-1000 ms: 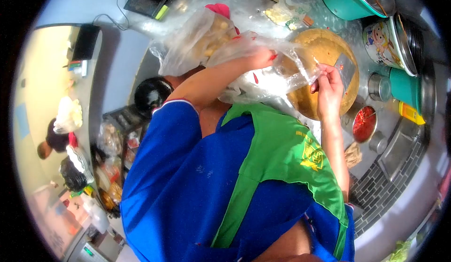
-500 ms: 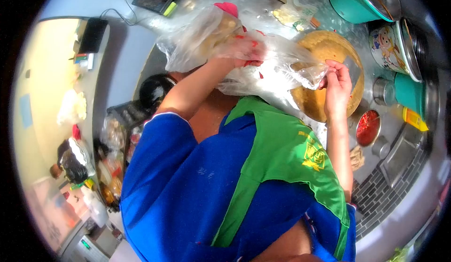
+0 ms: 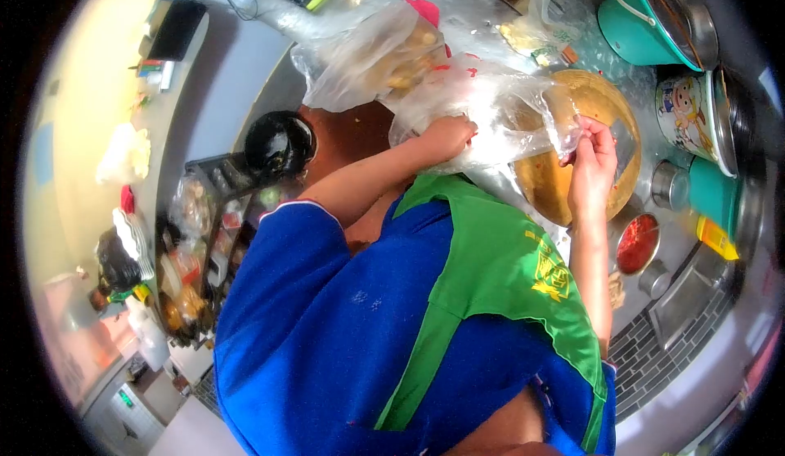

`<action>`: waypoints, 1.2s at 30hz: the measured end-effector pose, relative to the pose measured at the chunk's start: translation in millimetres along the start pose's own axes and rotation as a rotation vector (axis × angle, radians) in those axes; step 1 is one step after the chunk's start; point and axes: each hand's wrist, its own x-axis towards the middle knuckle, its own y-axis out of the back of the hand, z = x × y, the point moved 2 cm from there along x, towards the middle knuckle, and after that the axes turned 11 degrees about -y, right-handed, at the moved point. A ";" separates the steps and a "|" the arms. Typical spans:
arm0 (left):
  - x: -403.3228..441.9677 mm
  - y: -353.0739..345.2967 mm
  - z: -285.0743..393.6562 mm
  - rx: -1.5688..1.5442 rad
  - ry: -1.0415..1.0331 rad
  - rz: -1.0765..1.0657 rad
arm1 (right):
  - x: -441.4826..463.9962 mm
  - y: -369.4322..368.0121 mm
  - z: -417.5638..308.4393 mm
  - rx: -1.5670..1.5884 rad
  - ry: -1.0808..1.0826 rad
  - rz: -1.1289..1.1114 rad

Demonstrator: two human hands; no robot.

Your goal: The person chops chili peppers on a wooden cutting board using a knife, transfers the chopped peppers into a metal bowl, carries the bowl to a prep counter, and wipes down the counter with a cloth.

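Sunlight glared off the thin, clear plastic bag (image 3: 499, 96) flecked with red, which lay on the shiny grey desk (image 3: 466, 14) with its right end over the round, tan wooden chopping board (image 3: 544, 186). The right hand (image 3: 593, 155) had its grip nearly closed, thumb and fingertips pinching the bag's gathered edge, apparently to draw the film taut. The left hand (image 3: 448, 139) rested at the bag's near side, fingers curled, probably to steady it; whether its grip had hold of the film could not be told. A cloudy plastic bag of pale lumps (image 3: 405, 59) sat just beyond the left hand. A round metal bowl of chopped red bits (image 3: 638, 242) stood near the right forearm, likely for easy reach.
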 end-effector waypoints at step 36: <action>-142.9 96.6 199.6 -1.347 0.468 1.010 | 2.8 13.7 -93.6 0.069 0.380 -0.320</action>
